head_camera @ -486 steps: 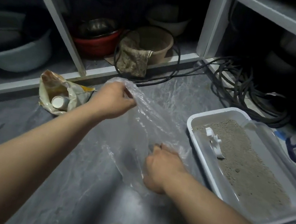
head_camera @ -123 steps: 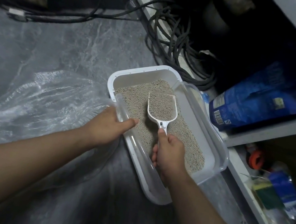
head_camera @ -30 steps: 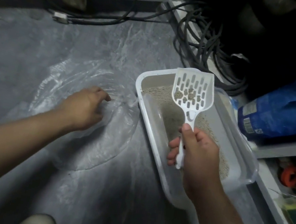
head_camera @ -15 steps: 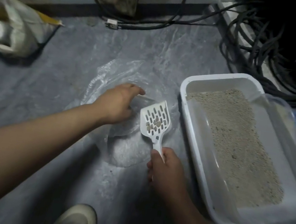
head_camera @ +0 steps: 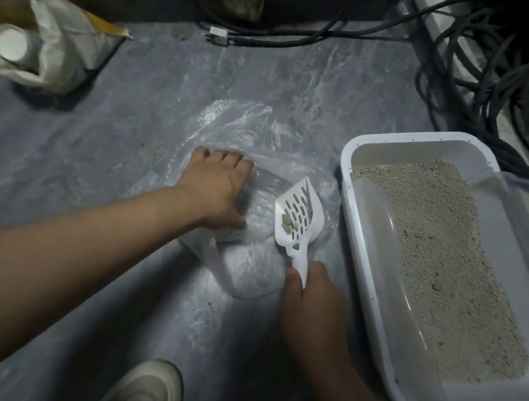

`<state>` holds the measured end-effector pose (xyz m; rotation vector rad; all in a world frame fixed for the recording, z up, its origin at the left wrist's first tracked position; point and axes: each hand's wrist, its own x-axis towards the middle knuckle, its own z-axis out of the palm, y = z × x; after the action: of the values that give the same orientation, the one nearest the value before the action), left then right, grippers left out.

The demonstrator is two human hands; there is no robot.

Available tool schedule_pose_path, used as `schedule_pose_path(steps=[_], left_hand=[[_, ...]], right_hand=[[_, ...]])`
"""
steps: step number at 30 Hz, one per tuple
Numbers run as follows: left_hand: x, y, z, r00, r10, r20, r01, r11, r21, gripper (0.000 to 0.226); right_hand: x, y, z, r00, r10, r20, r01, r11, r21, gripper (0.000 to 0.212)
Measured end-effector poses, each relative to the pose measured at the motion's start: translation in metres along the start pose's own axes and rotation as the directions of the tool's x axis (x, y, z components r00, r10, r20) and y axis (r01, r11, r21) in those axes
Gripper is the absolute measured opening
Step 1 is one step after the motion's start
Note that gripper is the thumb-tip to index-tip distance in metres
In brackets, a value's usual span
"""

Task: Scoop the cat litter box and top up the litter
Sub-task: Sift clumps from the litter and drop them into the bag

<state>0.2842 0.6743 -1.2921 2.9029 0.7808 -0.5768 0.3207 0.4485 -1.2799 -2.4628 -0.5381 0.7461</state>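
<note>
A white litter box (head_camera: pixel 404 137) with grey-beige litter (head_camera: pixel 443 263) lies on the floor at the right. A clear plastic bag (head_camera: pixel 245 266) is spread on the floor to its left. My right hand (head_camera: pixel 310 315) grips the handle of a white slotted scoop (head_camera: pixel 299 214), which is tilted over the bag and carries a few brown clumps. My left hand (head_camera: pixel 216 189) grips the bag's upper layer, fingers curled over its edge, and holds the mouth apart beside the scoop.
A crumpled cream bag with a white bottle (head_camera: pixel 11 42) lies at the far left. Black cables (head_camera: pixel 499 109) coil at the back right, and a plug (head_camera: pixel 218 35) lies by the white shelf frame. A light shoe (head_camera: pixel 142 392) is at the bottom.
The scoop has tilted further and moved over the bag's mouth. My left hand has shifted along the bag's edge and lifted it wider.
</note>
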Motion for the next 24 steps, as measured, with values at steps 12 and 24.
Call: schedule_pose_path(steps=[12, 24], left_hand=[[-0.003, 0.005, 0.001, 0.998, 0.060, 0.023, -0.057, 0.994, -0.094, 0.061], [-0.008, 0.008, -0.030, 1.000, 0.000, 0.015, 0.004, 0.966, -0.260, 0.049]], right_hand=[[0.006, -0.007, 0.008, 0.996, -0.091, 0.015, 0.092, 0.963, -0.254, 0.023], [0.003, -0.002, 0.007, 0.991, -0.131, -0.039, 0.113, 0.944, -0.309, 0.023]])
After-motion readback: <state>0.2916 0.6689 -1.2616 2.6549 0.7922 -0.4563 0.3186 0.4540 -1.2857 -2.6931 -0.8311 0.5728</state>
